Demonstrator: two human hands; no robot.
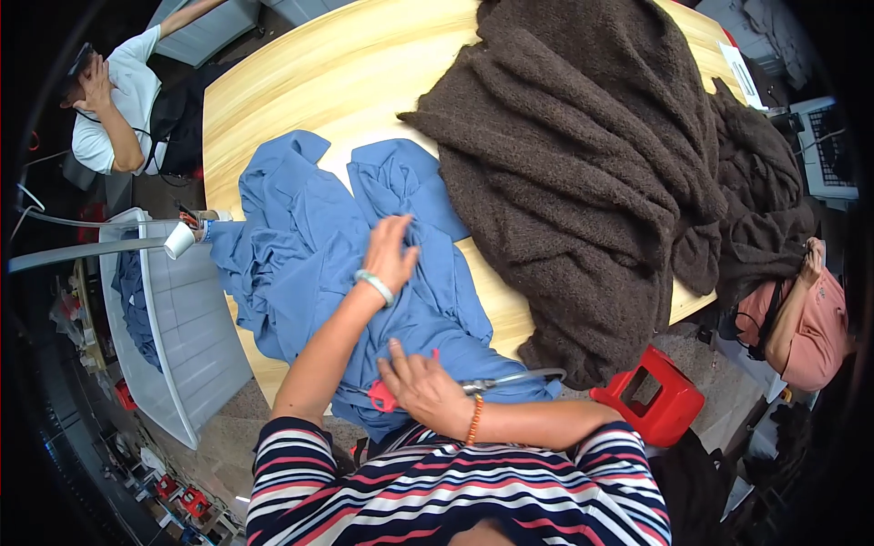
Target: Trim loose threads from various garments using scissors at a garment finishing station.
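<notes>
Blue fabric lies in loose folds over the near left part of the wooden table, hanging toward my body. My left hand, with a pale bangle at its wrist, rests on it with the fingers apart and nothing held. Nearer to me, my right hand is turned across my front, low over the same cloth. Pink parts of a tool show beside and under its fingers. A silver metal piece with a curved grey end juts out by its wrist. My palm hides how these parts join.
Dark brown knitted fabric covers the right of the wooden table. At left are a white bin and a white cup by metal rails. A red stool stands near right. One person is at left, another at right.
</notes>
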